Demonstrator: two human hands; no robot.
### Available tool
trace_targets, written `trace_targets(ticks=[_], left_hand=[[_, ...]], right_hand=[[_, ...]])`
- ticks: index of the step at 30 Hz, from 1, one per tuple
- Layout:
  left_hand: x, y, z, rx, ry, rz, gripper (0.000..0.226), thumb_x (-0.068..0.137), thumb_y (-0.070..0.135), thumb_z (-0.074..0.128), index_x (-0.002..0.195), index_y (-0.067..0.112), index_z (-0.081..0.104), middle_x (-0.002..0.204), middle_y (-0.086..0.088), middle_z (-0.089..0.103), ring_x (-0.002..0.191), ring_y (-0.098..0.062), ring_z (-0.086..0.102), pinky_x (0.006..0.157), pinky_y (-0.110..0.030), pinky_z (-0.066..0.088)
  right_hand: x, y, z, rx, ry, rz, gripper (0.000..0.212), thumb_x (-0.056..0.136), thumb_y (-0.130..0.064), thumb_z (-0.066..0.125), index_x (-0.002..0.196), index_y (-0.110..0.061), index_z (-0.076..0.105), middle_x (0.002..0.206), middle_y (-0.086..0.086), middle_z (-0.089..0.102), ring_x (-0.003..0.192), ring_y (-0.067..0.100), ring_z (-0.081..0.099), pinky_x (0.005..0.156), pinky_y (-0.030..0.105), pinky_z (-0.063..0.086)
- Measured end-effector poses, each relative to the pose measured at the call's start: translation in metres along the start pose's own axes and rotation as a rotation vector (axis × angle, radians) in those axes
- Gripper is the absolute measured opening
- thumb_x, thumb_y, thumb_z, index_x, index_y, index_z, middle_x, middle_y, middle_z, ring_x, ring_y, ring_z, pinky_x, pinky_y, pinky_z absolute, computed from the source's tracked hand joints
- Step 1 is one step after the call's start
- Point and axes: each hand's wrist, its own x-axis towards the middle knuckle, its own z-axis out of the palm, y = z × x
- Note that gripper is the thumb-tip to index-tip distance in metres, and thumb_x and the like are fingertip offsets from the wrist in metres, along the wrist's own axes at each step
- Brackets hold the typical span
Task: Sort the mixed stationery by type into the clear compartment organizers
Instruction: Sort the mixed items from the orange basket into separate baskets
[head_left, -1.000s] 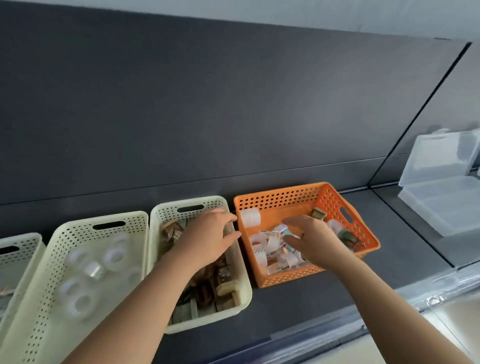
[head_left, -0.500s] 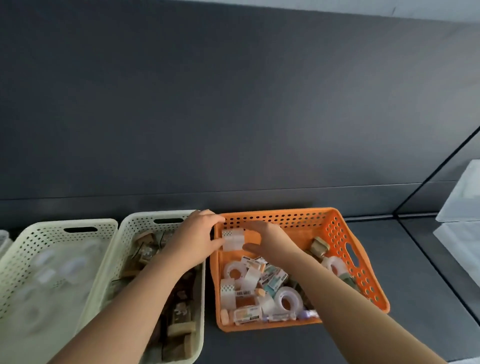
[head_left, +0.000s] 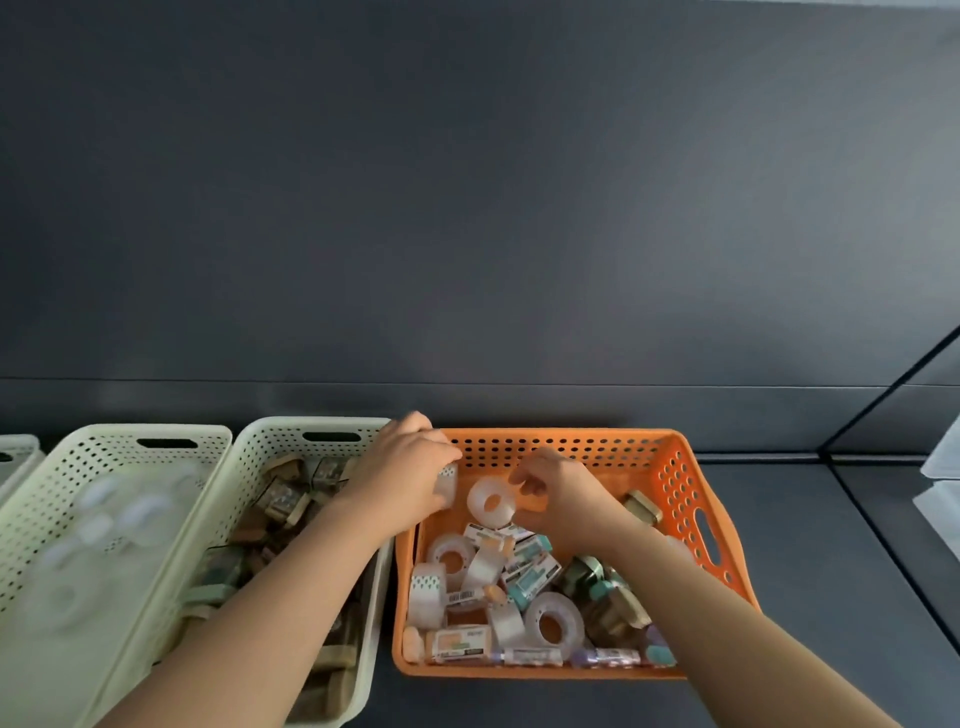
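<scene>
Reaching into the orange basket (head_left: 561, 435), both of the person's hands work side by side at its far end. The left hand (head_left: 405, 475) crosses over the basket's left wall, its fingers curled round a small white tape roll (head_left: 448, 480) that shows just past the fingertips. Immediately to the right of that hand, a clear tape roll (head_left: 491, 503) stands on edge with its open core facing the camera. The right hand (head_left: 563, 496) has its fingers bent, the tips at that roll's right rim. Whether they pinch the roll or only touch it cannot be told, and the roll is slightly blurred.

Below both hands, nearer the person, the rest of the mixed stationery (head_left: 524, 571) lies heaped in the orange basket: more tape rolls, small labelled packs with teal and orange print, and some metal clips under the right forearm.

Under the left forearm sits a cream basket (head_left: 270, 447) filled with brownish clips, its wall touching the orange basket's. Left of it is a second cream basket (head_left: 104, 441) holding pale rolls, too blurred to make out. Well to the right of the right hand, at the picture's edge, parts of the clear organizers (head_left: 948, 519) show on the dark shelf (head_left: 805, 519).
</scene>
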Motion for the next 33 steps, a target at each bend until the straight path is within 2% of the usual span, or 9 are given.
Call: trace_targets(ticks=[4,7,10,14,20,22,25,28,33], left_hand=[[0.007,0.008,-0.001,0.095,-0.04,-0.029,0.034,0.08,0.027,0.07,0.114,0.029,0.066,0.113,0.005,0.051,0.107,-0.018,0.042,0.095,-0.031,0.038],[0.011,0.009,-0.002,0.139,-0.064,-0.019,0.031,0.081,0.03,0.07,0.111,0.029,0.067,0.106,0.006,0.053,0.1,-0.017,0.039,0.088,-0.03,0.036],[0.015,0.01,-0.002,0.191,-0.095,0.008,0.024,0.079,0.036,0.071,0.102,0.029,0.068,0.098,0.009,0.056,0.094,-0.015,0.034,0.08,-0.03,0.03],[0.016,0.011,-0.002,0.195,-0.126,-0.026,0.025,0.074,0.041,0.075,0.095,0.03,0.067,0.092,0.006,0.04,0.092,-0.016,0.032,0.078,-0.029,0.031],[-0.004,0.005,-0.018,-0.204,-0.006,-0.153,0.055,0.071,0.041,0.076,0.122,0.037,0.057,0.104,0.015,0.052,0.106,-0.01,0.042,0.09,-0.03,0.042],[-0.024,0.001,-0.03,-0.358,0.084,-0.22,0.059,0.071,0.037,0.079,0.125,0.037,0.055,0.1,0.025,0.044,0.107,-0.004,0.044,0.089,-0.026,0.04],[-0.062,-0.016,-0.04,-0.536,0.224,-0.273,0.061,0.07,0.034,0.081,0.125,0.037,0.054,0.109,0.029,0.05,0.104,0.005,0.05,0.086,-0.015,0.041],[-0.104,-0.044,-0.045,-0.612,0.318,-0.343,0.062,0.072,0.03,0.08,0.127,0.039,0.052,0.116,0.026,0.05,0.103,0.01,0.05,0.077,-0.005,0.038],[-0.176,-0.118,-0.05,-0.626,0.361,-0.464,0.059,0.071,0.023,0.081,0.122,0.038,0.055,0.118,0.02,0.051,0.1,0.005,0.052,0.079,-0.005,0.037]], right_hand=[[0.0,-0.003,-0.003,0.065,-0.024,-0.023,0.053,0.082,-0.023,0.072,0.131,-0.027,0.054,0.127,-0.01,0.056,0.106,0.001,0.05,0.095,0.019,0.043],[0.002,-0.005,0.0,0.066,-0.058,-0.028,0.054,0.082,-0.023,0.073,0.132,-0.024,0.054,0.129,-0.008,0.057,0.116,0.008,0.052,0.095,0.018,0.039],[0.007,-0.005,0.005,0.07,-0.057,-0.047,0.048,0.079,-0.025,0.075,0.124,-0.022,0.06,0.118,-0.004,0.064,0.107,0.011,0.058,0.091,0.023,0.046],[0.01,-0.008,0.01,0.117,-0.043,-0.065,0.039,0.078,-0.028,0.076,0.115,-0.02,0.064,0.103,-0.006,0.066,0.091,0.009,0.059,0.083,0.025,0.05],[0.002,-0.012,-0.007,0.083,-0.016,-0.006,0.054,0.08,-0.023,0.074,0.13,-0.024,0.054,0.122,-0.009,0.06,0.104,0.005,0.054,0.083,0.012,0.039],[-0.002,-0.02,-0.018,0.072,0.021,0.003,0.059,0.08,-0.023,0.074,0.134,-0.024,0.051,0.127,-0.009,0.057,0.112,0.006,0.053,0.087,0.013,0.036],[-0.005,-0.047,-0.027,0.083,0.095,-0.04,0.061,0.079,-0.026,0.076,0.134,-0.025,0.051,0.127,-0.009,0.058,0.114,0.006,0.053,0.093,0.016,0.04],[-0.001,-0.087,-0.022,0.126,0.131,-0.114,0.062,0.076,-0.029,0.077,0.133,-0.028,0.052,0.126,-0.012,0.058,0.111,0.002,0.054,0.098,0.02,0.044],[0.017,-0.173,0.013,0.194,0.067,-0.225,0.057,0.077,-0.029,0.076,0.13,-0.029,0.053,0.119,-0.015,0.055,0.107,0.002,0.055,0.097,0.023,0.045]])
